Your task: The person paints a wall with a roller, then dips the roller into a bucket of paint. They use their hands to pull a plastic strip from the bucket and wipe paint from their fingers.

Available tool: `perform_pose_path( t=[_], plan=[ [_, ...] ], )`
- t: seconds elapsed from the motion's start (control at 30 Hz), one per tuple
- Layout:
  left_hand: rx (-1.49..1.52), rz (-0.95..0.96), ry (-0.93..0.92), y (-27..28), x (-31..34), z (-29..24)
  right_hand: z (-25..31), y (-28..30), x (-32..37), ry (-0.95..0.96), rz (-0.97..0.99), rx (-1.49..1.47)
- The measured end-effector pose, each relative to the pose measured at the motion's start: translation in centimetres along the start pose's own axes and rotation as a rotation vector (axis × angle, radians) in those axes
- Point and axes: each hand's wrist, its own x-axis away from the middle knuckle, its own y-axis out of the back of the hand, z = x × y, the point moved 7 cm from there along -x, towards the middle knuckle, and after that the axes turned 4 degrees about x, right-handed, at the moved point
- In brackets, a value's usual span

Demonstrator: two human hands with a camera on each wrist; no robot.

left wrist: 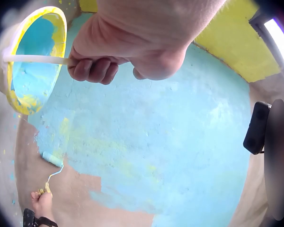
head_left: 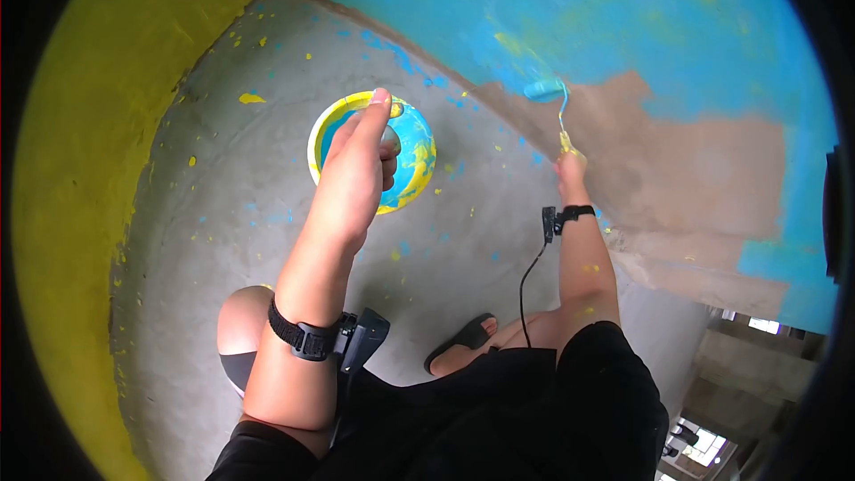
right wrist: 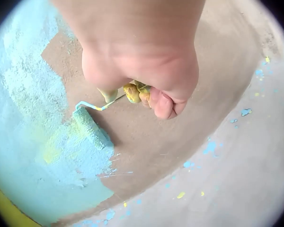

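My left hand point(head_left: 349, 185) grips the white handle point(left wrist: 40, 59) of a paint bucket point(head_left: 315, 144), its fingers curled round it. Yellow paint coats the bucket's rim, and blue covers the inside, as the left wrist view shows. To the right, my right hand point(head_left: 573, 171) holds a paint roller by its paint-smeared grip. The blue-coated roller sleeve point(right wrist: 91, 128) lies against the lower wall, where blue paint point(right wrist: 23, 104) meets a bare brown patch point(right wrist: 132, 146). Yellow paint marks several fingers of the right hand, which hide most of the grip.
A yellow wall point(head_left: 71, 169) rises on the left and meets the blue wall point(head_left: 606, 18) at a corner. The grey floor point(head_left: 214, 249) carries blue and yellow splashes. A sandaled foot point(head_left: 461, 343) stands below the right arm. A black cable point(head_left: 522, 294) hangs from the right wrist camera.
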Motion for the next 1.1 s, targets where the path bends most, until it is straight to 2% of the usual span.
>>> perform_pose_path(
  t=[0.03, 0.1, 0.17, 0.23, 0.27, 0.33, 0.37, 0.43, 0.5, 0.57, 0.67, 0.7, 0.8, 0.83, 0.9, 0.97, 1.0, 1.03, 1.1],
  plan=[
    [0.003, -0.004, 0.000, 0.0, 0.0, 0.0, 0.3, -1.9, -1.0, 0.072, 0.066, 0.050],
    [-0.004, -0.010, -0.008, 0.2, 0.1, -0.2, 1.5, -6.5, -4.0, 0.287, 0.062, 0.289],
    [-0.004, -0.015, -0.007, 0.2, 0.2, -0.1, 4.5, -11.3, -4.1, 0.546, 0.001, 0.383],
    [-0.001, -0.018, -0.007, 0.4, 0.2, -0.2, 9.6, -14.9, -0.7, 0.592, -0.081, 0.550],
    [0.009, 0.014, -0.012, 0.3, 0.2, -0.3, 11.2, -15.6, 0.3, 0.592, -0.079, 0.550],
    [0.020, 0.041, -0.017, 0.5, 0.3, -0.6, 11.5, -16.7, 0.5, 0.469, -0.040, 0.357],
    [0.024, 0.039, -0.017, 0.4, 0.5, -0.7, 12.1, -16.1, 1.0, 0.541, -0.050, 0.423],
    [0.031, 0.031, -0.022, 0.3, 0.7, -1.1, 11.2, -13.4, 0.7, 0.877, -0.133, 0.620],
    [0.051, 0.031, -0.020, 0.7, 0.4, -1.1, 8.5, -8.5, 0.6, 0.794, -0.177, 0.652],
    [0.077, 0.035, -0.020, 0.7, 0.4, -1.0, 6.0, -2.2, 2.5, 0.813, -0.281, 0.602],
    [0.048, -0.001, -0.026, 0.6, 0.4, -1.0, 0.8, 5.3, 2.7, 0.575, -0.418, 0.755],
    [0.046, 0.017, -0.032, 0.4, 0.3, -1.0, -1.0, 7.2, 2.4, 0.468, -0.471, 0.813],
    [0.030, 0.041, -0.031, 0.1, 0.1, -0.5, -3.1, 9.0, 3.0, 0.405, -0.432, 0.856],
    [0.020, 0.034, -0.033, 0.1, 0.1, -0.4, -2.9, 8.7, 3.0, 0.405, -0.437, 0.854],
    [0.012, 0.029, -0.037, -0.2, 0.2, -0.5, -2.1, 6.2, 2.8, 0.426, -0.402, 0.639],
    [0.011, -0.033, -0.030, -0.2, 0.4, -0.4, 0.8, 1.8, 2.6, 0.550, -0.358, 0.553],
    [0.010, -0.030, -0.029, -0.4, 0.2, -0.5, 2.2, -0.8, 2.2, 0.713, -0.339, 0.485],
    [0.008, -0.010, -0.025, -0.4, 0.2, -0.5, 4.3, -3.4, 2.1, 0.779, -0.329, 0.462],
    [0.005, 0.014, -0.024, -0.3, 0.2, -0.5, 8.8, -7.9, 2.9, 0.809, -0.268, 0.444]
  ],
)
